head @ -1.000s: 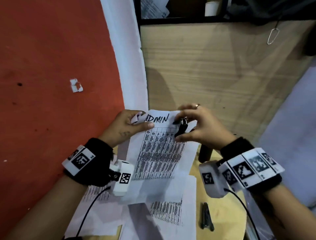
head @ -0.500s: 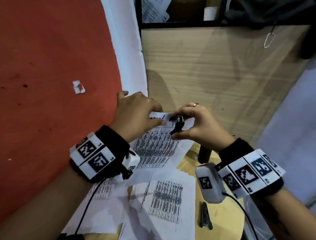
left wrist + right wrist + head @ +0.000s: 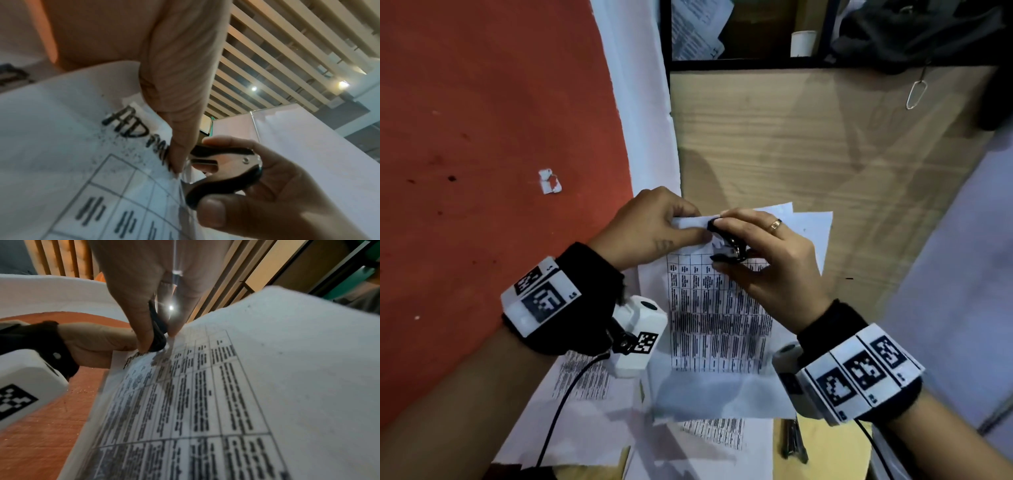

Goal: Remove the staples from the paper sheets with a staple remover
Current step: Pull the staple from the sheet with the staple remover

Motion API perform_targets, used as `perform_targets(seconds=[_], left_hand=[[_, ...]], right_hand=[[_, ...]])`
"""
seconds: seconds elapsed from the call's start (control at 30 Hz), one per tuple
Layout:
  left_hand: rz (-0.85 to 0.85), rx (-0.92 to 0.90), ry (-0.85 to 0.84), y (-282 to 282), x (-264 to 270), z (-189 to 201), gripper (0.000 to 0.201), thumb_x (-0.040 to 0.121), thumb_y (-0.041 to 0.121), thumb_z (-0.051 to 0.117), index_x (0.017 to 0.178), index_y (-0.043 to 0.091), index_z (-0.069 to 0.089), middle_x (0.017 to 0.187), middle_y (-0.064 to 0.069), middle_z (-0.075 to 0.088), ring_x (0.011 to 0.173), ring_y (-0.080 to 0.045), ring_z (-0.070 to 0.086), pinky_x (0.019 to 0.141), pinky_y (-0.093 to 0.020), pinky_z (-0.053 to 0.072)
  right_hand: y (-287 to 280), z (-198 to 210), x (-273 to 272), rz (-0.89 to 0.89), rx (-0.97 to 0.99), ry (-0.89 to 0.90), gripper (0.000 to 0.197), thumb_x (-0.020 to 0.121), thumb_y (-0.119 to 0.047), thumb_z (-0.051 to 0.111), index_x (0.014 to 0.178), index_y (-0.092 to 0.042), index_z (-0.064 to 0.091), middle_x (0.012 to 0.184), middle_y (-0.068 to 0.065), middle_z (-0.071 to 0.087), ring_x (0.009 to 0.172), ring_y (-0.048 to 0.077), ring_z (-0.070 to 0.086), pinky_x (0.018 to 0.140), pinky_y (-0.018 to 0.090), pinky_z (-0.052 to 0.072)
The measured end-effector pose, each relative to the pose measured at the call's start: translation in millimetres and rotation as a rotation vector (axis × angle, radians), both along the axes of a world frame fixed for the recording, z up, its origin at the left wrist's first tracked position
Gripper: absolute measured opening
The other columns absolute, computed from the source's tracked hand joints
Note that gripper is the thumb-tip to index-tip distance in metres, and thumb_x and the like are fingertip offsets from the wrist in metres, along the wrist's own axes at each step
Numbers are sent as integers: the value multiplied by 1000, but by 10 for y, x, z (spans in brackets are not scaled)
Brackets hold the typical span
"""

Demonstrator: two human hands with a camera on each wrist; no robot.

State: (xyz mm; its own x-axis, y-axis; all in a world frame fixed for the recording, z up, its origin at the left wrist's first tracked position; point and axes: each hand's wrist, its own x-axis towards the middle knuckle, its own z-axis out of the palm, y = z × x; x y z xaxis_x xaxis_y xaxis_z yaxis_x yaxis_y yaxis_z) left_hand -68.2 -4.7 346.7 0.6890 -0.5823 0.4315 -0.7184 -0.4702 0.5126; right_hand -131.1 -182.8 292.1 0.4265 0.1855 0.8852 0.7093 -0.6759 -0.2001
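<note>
Since the sheets [image 3: 719, 308] are thin and floppy, I'd judge they tear easily at the staple, so they want holding right beside it, near the top edge, not by the loose bottom. My left hand [image 3: 654, 226] pinches the top left corner of the sheets, thumb on the near face just under the handwritten heading, fingers curled behind; the corner is folded over between them. My right hand [image 3: 767, 260] is closed around the remover [image 3: 729, 248], thumb on one black wing and a finger on the other. It's small, hard and light, smooth plastic over metal, probably slippery if squeezed off-centre, so the wings are the place to grip. In the left wrist view the remover [image 3: 224, 172] sits touching the sheet edge, just right of my left thumb, metal claws at the paper; jaws look partly apart. The staple itself I can't make out, hidden or too small. The sheets hang lifted off the table [image 3: 825, 442], top edge far, bottom edge near, between both wrists, the two hands almost touching at the top. More printed pages [image 3: 592, 411] lie underneath, near and left. A dark tool [image 3: 792, 442] lies on the table near right, can't tell what it is.
</note>
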Motion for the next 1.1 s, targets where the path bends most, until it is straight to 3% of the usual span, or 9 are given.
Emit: perform_targets(seconds=[0.1,0.23,0.43,0.57,0.67,0.77,0.87,1.0,1.1], left_hand=[[-48,-43,57,16,-31,27,24,77,30,75,58,20,64,49,10,45,51,-3,38,54,-25,28],[-74,-65,95,22,-61,24,24,75,32,75,67,10,69,58,1,50,57,-6,41,56,-27,29],[-52,-54,68,16,-89,31,20,73,36,74,66,18,70,54,5,56,55,1,44,55,-25,33],[-29,-29,18,7,-77,13,34,70,44,66,71,10,72,62,-12,62,57,-7,46,56,-28,34],[-47,-37,23,11,-81,8,36,71,44,66,69,9,70,57,-10,53,58,-6,43,55,-27,31],[-82,-21,62,36,-70,17,31,75,39,69,71,9,70,60,-11,57,61,-7,45,58,-27,32],[-107,-13,85,64,-54,19,11,82,24,73,74,17,71,63,3,63,63,-2,51,62,-25,37],[-119,-37,110,80,-39,11,19,79,32,69,83,13,74,77,-8,71,69,-4,56,66,-26,42],[-136,-49,132,92,-25,10,15,83,22,71,89,8,74,84,-12,72,73,-5,57,69,-26,43]], right_hand=[[5,26,18,-11,-19,-50,37,73,-9,75,108,-2,67,111,11,65,99,22,62,80,38,55],[25,46,5,-42,-82,-111,36,71,-8,76,106,-1,69,107,12,67,94,23,63,80,36,54],[48,54,2,-72,-98,-152,31,73,-8,76,103,-1,70,103,12,69,89,27,66,76,38,54],[61,59,7,-82,-106,-166,30,72,-8,77,101,-1,70,101,11,69,86,28,66,71,38,56],[70,70,5,-89,-116,-169,29,71,-8,77,99,-2,71,100,10,69,84,27,66,68,38,56],[78,82,3,-92,-128,-172,26,72,-6,76,97,-1,71,98,10,69,82,28,65,65,38,56],[90,92,9,-90,-137,-168,23,72,-5,75,94,-1,71,95,10,69,79,30,65,62,38,56],[95,108,11,-88,-147,-143,19,74,-5,73,92,-1,70,92,10,69,78,29,65,62,38,55],[101,114,12,-50,-98,-107,21,73,-5,73,94,-1,70,93,9,68,80,28,65,64,40,56]])
